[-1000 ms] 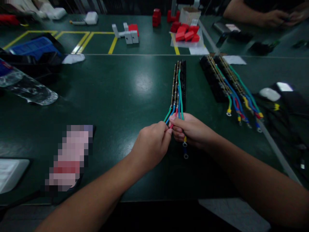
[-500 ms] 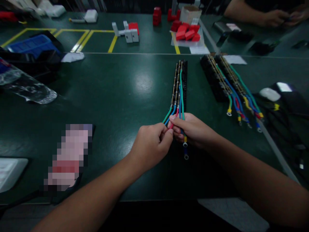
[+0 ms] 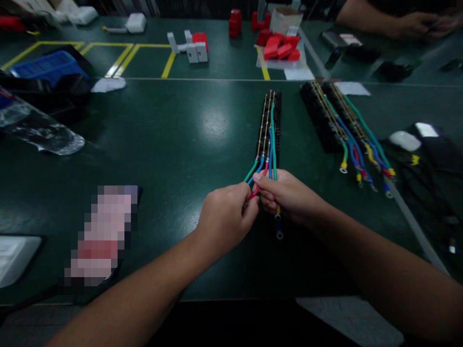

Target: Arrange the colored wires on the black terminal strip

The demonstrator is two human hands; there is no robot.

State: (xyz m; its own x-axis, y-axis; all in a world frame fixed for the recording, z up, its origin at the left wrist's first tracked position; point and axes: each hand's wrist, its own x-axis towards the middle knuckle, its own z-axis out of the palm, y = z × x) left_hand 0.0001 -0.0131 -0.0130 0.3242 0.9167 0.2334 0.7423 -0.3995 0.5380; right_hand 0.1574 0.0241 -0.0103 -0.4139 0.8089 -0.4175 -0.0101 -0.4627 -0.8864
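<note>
A long black strip with brass-coloured rods [image 3: 263,130] lies lengthwise on the green table, with coloured wires leaving its near end. My left hand [image 3: 229,212] is closed around the red wire [image 3: 255,191], and the green and blue wires on that side run in behind its fingers. Beside it, my right hand [image 3: 289,195] is closed on the wires, its thumb near the red one. A green wire [image 3: 274,149] passes into this hand. Below the fingers hang ring terminals [image 3: 279,234], one with a blue sleeve.
Two similar wired strips [image 3: 327,115] lie to the right. A phone-like slab [image 3: 104,231], pixelated, rests at left near a clear plastic bag [image 3: 47,127] and a blue tray [image 3: 48,67]. Red parts [image 3: 280,47] sit at the back. Another person's hands [image 3: 423,25] show at top right.
Both hands stay nearly in place. More of the red wire shows between them now, and the yellow-sleeved terminal under my right hand is more covered.
</note>
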